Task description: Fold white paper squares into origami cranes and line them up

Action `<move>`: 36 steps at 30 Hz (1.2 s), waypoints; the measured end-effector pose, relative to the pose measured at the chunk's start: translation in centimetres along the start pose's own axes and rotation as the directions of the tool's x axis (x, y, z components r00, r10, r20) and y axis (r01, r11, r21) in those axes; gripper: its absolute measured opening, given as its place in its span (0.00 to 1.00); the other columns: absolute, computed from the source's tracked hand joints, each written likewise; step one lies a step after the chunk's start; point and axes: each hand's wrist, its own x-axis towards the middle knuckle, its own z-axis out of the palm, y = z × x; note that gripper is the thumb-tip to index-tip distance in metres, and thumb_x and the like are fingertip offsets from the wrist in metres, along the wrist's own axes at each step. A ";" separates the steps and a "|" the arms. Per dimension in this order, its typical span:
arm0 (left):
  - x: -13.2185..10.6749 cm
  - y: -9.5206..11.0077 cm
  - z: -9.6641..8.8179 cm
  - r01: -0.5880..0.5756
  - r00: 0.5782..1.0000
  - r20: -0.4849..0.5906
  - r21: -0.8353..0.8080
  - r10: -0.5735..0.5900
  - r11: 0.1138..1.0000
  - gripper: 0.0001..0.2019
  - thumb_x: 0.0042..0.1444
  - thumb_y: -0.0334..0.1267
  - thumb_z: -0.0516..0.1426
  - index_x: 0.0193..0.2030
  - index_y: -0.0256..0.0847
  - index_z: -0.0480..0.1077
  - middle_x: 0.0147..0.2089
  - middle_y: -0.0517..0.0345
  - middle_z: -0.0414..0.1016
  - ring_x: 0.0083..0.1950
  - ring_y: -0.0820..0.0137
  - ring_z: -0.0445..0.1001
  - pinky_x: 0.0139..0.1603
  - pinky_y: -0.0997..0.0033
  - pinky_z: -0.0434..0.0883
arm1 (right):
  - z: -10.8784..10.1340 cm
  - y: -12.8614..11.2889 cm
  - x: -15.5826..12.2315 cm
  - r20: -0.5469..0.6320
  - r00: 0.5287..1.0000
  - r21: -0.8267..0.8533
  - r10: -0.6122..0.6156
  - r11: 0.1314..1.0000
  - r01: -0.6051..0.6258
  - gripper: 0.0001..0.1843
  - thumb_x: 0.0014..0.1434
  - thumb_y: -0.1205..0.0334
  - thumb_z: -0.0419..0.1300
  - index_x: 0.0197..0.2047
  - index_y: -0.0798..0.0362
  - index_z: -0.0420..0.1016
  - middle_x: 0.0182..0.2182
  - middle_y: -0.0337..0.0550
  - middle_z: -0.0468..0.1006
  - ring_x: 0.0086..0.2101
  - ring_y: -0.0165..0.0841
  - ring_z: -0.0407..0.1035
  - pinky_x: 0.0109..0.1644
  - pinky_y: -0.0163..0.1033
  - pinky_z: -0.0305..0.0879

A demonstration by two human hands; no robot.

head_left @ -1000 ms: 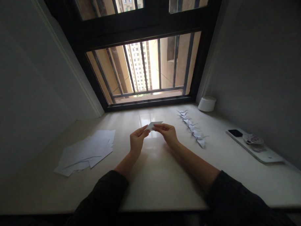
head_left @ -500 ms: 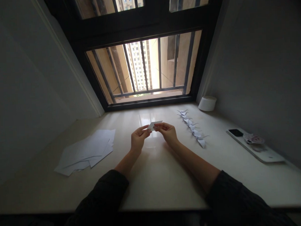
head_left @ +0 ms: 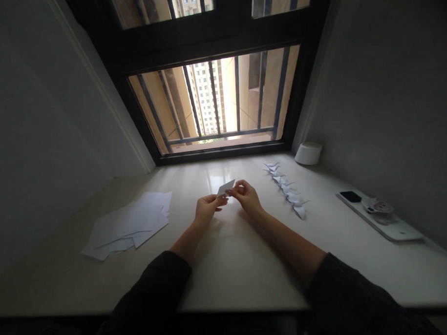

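Observation:
A small folded piece of white paper (head_left: 226,187) is held up over the middle of the sill. My left hand (head_left: 208,207) pinches its lower left end between thumb and fingers. My right hand (head_left: 247,193) has its thumb and forefinger closed at the paper's lower right edge. Fingers cover part of the folds there. To the right of my hands, several folded paper cranes (head_left: 283,185) stand in a slanting row.
White paper sheets (head_left: 132,219) lie in a loose pile on the left of the pale sill (head_left: 227,270). At the right, a phone (head_left: 386,223) with a round grip lies face down. Behind it a white cylindrical object (head_left: 308,153) stands near the barred window (head_left: 216,102).
The folded paper has turned more upright and shows more of its face. My left hand has shifted its grip to the lower end, and my right fingers have moved along the edge.

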 end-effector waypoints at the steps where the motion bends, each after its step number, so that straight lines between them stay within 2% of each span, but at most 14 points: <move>1: 0.0 0.0 0.0 -0.011 1.000 -0.016 0.001 0.011 1.000 0.19 0.42 0.49 0.64 0.34 0.35 0.76 0.36 0.44 0.79 0.41 0.61 0.77 0.34 0.70 0.69 | 0.1 0.0 0.0 0.012 1.000 0.046 0.027 0.999 -0.028 0.21 0.38 0.52 0.70 0.28 0.49 0.62 0.24 0.36 0.76 0.28 0.33 0.72 0.35 0.39 0.67; 5: 0.0 0.0 -0.1 -0.041 0.999 -0.030 0.001 0.041 0.999 0.18 0.41 0.49 0.64 0.33 0.35 0.77 0.36 0.45 0.79 0.41 0.61 0.77 0.36 0.69 0.69 | 0.3 -0.1 -0.2 0.029 0.998 0.113 0.063 0.991 -0.065 0.24 0.33 0.55 0.72 0.28 0.49 0.61 0.22 0.33 0.75 0.25 0.31 0.71 0.34 0.38 0.67; 10: 0.0 -0.1 0.1 -0.013 1.000 -0.002 -0.031 0.012 0.999 0.19 0.41 0.49 0.64 0.34 0.35 0.77 0.36 0.45 0.79 0.40 0.61 0.77 0.38 0.67 0.70 | 0.2 0.2 0.0 -0.016 1.000 0.121 0.021 0.993 -0.018 0.23 0.35 0.54 0.71 0.25 0.50 0.60 0.18 0.29 0.69 0.22 0.28 0.67 0.31 0.36 0.66; 19: 0.0 -0.3 0.2 0.009 0.998 0.061 -0.048 -0.006 0.999 0.20 0.44 0.52 0.62 0.34 0.36 0.77 0.38 0.44 0.79 0.40 0.61 0.77 0.38 0.66 0.70 | 0.0 0.6 0.4 -0.054 0.999 0.029 -0.001 1.000 0.003 0.24 0.37 0.46 0.68 0.24 0.49 0.57 0.21 0.34 0.71 0.25 0.32 0.69 0.31 0.38 0.65; 26: 0.0 -0.4 0.1 -0.005 0.999 0.039 0.017 0.005 1.000 0.19 0.46 0.52 0.61 0.33 0.36 0.76 0.38 0.45 0.79 0.41 0.61 0.76 0.38 0.67 0.69 | 0.1 1.0 0.2 -0.043 0.999 0.012 -0.016 1.000 0.017 0.20 0.41 0.52 0.68 0.29 0.49 0.61 0.22 0.36 0.74 0.26 0.33 0.70 0.34 0.39 0.66; 28: 0.0 -0.3 0.2 -0.042 0.997 0.062 0.069 0.038 0.997 0.19 0.45 0.52 0.61 0.35 0.36 0.76 0.38 0.46 0.79 0.42 0.61 0.76 0.36 0.69 0.69 | -0.2 0.9 0.3 -0.048 0.998 -0.070 -0.049 0.996 0.046 0.17 0.45 0.52 0.65 0.33 0.49 0.63 0.23 0.37 0.74 0.27 0.33 0.69 0.34 0.39 0.65; 31: 0.0 -0.2 0.4 -0.097 0.993 0.075 0.121 0.088 0.988 0.21 0.45 0.52 0.61 0.40 0.38 0.75 0.38 0.48 0.78 0.40 0.63 0.76 0.33 0.71 0.69 | -0.7 0.5 0.4 -0.033 0.989 -0.302 -0.145 0.945 0.128 0.10 0.53 0.53 0.58 0.35 0.49 0.66 0.26 0.38 0.73 0.29 0.33 0.68 0.36 0.39 0.64; 34: 0.1 -0.1 0.4 -0.148 0.988 0.054 0.115 0.143 0.982 0.22 0.46 0.52 0.61 0.44 0.40 0.74 0.37 0.50 0.78 0.39 0.64 0.76 0.31 0.72 0.69 | -1.0 0.1 0.2 0.078 0.977 -0.455 -0.197 0.865 0.211 0.07 0.57 0.55 0.53 0.37 0.48 0.66 0.28 0.38 0.72 0.29 0.33 0.67 0.37 0.39 0.63; 36: 0.2 -0.1 0.3 -0.172 0.985 0.035 0.117 0.169 0.978 0.20 0.45 0.51 0.62 0.41 0.39 0.74 0.35 0.50 0.78 0.37 0.64 0.76 0.30 0.73 0.69 | -1.0 -0.1 0.1 0.141 0.968 -0.492 -0.208 0.834 0.250 0.07 0.57 0.56 0.53 0.38 0.48 0.67 0.28 0.37 0.72 0.29 0.33 0.67 0.37 0.39 0.63</move>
